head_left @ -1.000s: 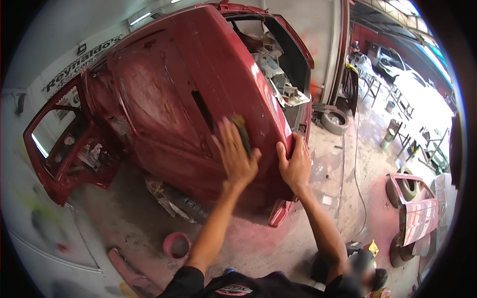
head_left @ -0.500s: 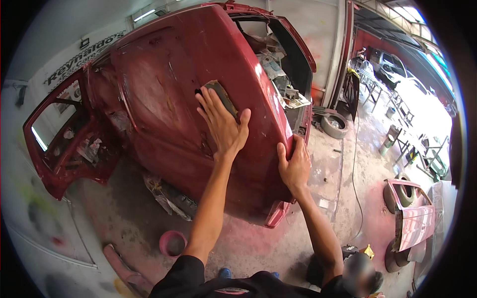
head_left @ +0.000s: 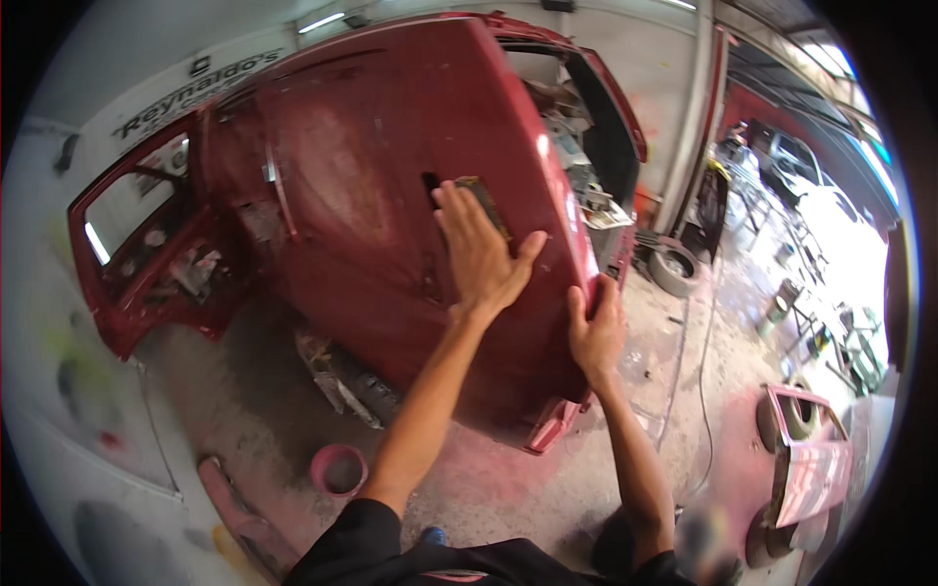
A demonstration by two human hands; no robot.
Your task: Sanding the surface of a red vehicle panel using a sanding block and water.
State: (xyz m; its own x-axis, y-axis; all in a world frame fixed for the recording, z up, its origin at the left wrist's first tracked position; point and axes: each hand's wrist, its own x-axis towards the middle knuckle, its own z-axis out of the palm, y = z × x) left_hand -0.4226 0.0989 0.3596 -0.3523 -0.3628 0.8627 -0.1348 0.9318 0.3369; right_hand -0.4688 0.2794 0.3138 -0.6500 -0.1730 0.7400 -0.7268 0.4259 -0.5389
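1. A dark block (head_left: 491, 207) with a tan edge lies against the red car body (head_left: 391, 146), just beside a dark slot (head_left: 430, 184) in the panel.
2. The left hand (head_left: 479, 262) lies over the block, partly hiding it; its fingers are straight and released, laid flat rather than curled round, with the thumb out to the right.
3. The right hand (head_left: 598, 332) touches the rounded right edge of the car body, thumb on the panel and fingers toward the far side; I cannot tell whether they are grasping the edge or only leaning there.
4. To the left, a red car door (head_left: 98, 317) stands at the front of the body.
5. Beyond the right hand, crumpled paper (head_left: 572, 149) fills part of an opening in the body.
6. A pink bucket (head_left: 320, 474) sits on the stained floor (head_left: 489, 498), near a long pinkish strip (head_left: 244, 518).
7. Farther right are a tyre (head_left: 674, 272), a thin hose (head_left: 704, 391) and a separate pinkish door (head_left: 816, 479).
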